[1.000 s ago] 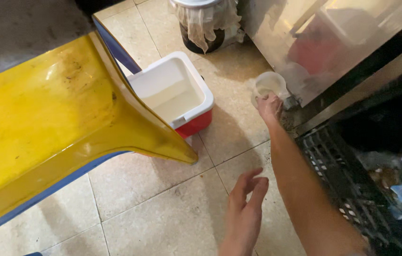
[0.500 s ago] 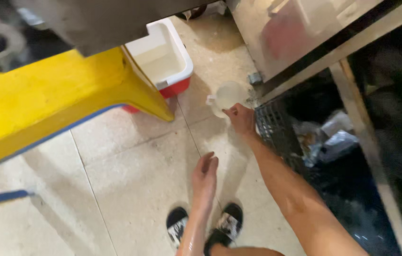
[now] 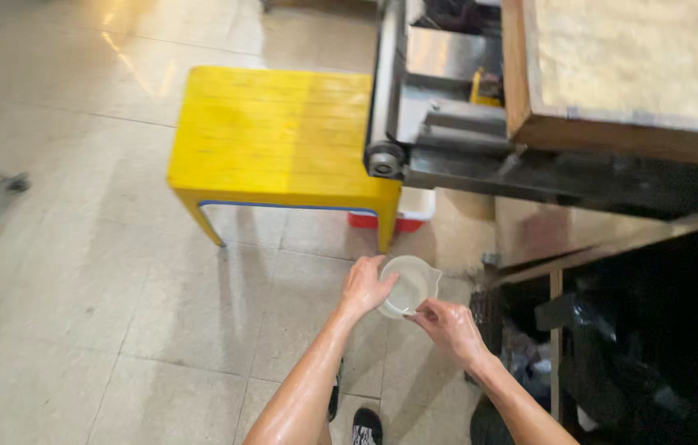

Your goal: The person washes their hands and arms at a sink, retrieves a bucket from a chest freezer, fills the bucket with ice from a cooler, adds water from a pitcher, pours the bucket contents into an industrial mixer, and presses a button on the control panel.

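From the head camera, both hands meet on a small translucent white plastic cup with a pouring lip [image 3: 407, 285], held in the air in front of the yellow wooden stool [image 3: 279, 138] and a little to its right. The left hand [image 3: 368, 284] is cupped around the cup's left wall, fingers closed on it; the right hand [image 3: 451, 325] pinches the rim at the lower right edge. Both forearms look wet, so the thin plastic would probably be slippery. It seems light and somewhat flexible, best held around the wall rather than by the lip alone.

Behind the stool, partly hidden by its right leg, sits a red and white cooler box [image 3: 410, 211] on the tiled floor. A grey metal machine with a roller [image 3: 415, 124] overhangs the stool's right end. No labels or signs can be made out. To the right of the cup lies a dark crate [image 3: 530, 346] of bagged waste.
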